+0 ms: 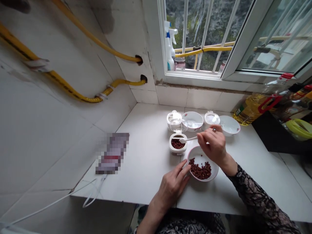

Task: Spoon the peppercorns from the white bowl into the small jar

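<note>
A white bowl point(214, 169) with a pink rim stands near the counter's front, dark red peppercorn-like pieces lying in its lower part. My left hand point(173, 184) touches the bowl's left side, its fingers spread a little apart. Above the bowl's upper right edge, my right hand point(214, 145) is closed on a small white spoon point(191, 139). The spoon's tip is at the mouth of a small white jar point(178, 151), which holds the same dark red pieces. The jar's clear lid point(179, 125) is flipped up behind it.
Behind are two more lidded jars point(174, 119) point(212, 119) and two white bowls point(192, 121) point(229, 125). An oil bottle point(251, 107) and a black rack point(268, 131) with condiments stand at the right. A blurred flat object point(113, 153) and a white cable lie on the left.
</note>
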{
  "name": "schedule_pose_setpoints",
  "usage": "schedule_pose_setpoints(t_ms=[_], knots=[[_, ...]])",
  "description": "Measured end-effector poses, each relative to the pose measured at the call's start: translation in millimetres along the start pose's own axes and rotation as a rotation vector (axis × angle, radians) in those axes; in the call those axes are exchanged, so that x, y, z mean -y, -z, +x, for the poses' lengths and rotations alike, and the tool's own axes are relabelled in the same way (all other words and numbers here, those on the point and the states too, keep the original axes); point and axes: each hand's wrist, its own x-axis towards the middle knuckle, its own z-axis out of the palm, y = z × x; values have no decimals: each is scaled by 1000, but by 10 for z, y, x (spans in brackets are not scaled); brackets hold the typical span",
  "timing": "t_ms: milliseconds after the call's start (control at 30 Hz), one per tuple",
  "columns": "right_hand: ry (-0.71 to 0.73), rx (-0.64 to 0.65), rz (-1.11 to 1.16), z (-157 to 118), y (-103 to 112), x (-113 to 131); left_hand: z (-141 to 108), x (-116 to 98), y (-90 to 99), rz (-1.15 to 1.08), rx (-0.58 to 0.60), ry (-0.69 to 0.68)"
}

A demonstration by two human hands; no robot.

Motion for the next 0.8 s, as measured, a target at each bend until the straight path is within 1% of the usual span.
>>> schedule_pose_setpoints(t_ms=[100,167,233,333,400,467,600,667,800], knots=[[-139,-7,85,-82,142,-122,0,2,-1,2,-1,-4],[-172,45,130,-171,230,-213,-2,5,1,3,7,-1],[-153,119,112,-269,303,-290,-5,7,6,-2,13,6],[-75,215,4,-399,367,-351,-8,8,16,-7,16,13],[-39,270,-59,-466,372,-357,-6,6,22,-6,23,21],[-42,333,-61,-520,347,-346,-3,3,26,-7,30,27],[-103,443,91,-593,260,-304,4,-2,32,-12,26,25],[-148,450,153,-611,235,-286,6,-4,34,-14,28,23],[-265,404,211,-620,240,-282,2,-3,34,-4,30,21]])
